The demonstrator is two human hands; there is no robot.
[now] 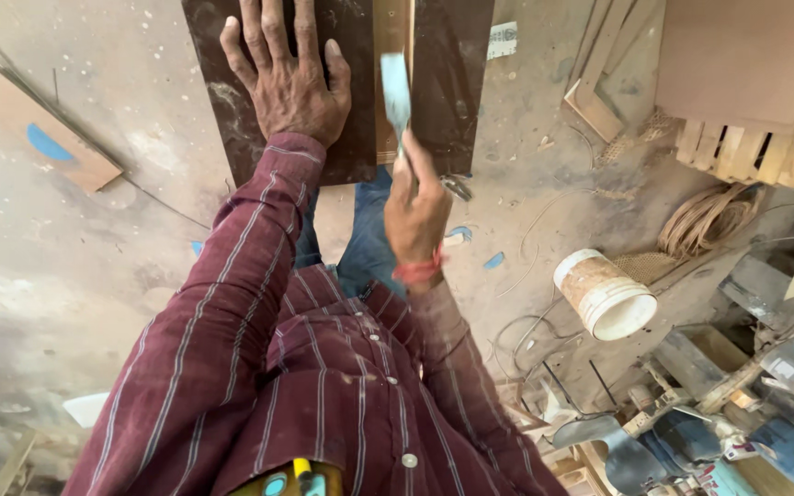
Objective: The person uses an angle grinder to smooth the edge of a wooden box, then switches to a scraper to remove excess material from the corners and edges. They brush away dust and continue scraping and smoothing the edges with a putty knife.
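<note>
**A:** Chisel [396, 92]: where is it, and how is it held?

**B:** It sits in the right hand [415, 216], whose fingers are wrapped closed around the handle, so the handle itself is hidden. One pale steel blade rises out of the top of the fist, its long axis running straight away from the body, tip farthest from the wrist.

**A:** What lies just past the grip?

**B:** The blade crosses a light wooden strip [390, 55] between two dark panels. Whether the tip touches the wood cannot be told. The strip runs the same way as the blade, directly ahead of the fist.

**A:** And the other hand?

**B:** The left hand [285, 78] lies flat and open, fingers spread, palm down on the left dark panel [222, 119], just beside the blade and farther forward than the gripping fist. It holds nothing. The right dark panel [452, 83] lies on the blade's other side, untouched.

**A:** Farther out from the grip?

**B:** To the right, well apart, one white plastic bucket [606, 296] lies tipped on the dusty floor [66, 276]; beyond it, one coil of cane [702, 220]. Far left, one loose board [43, 133] with a blue mark.
</note>
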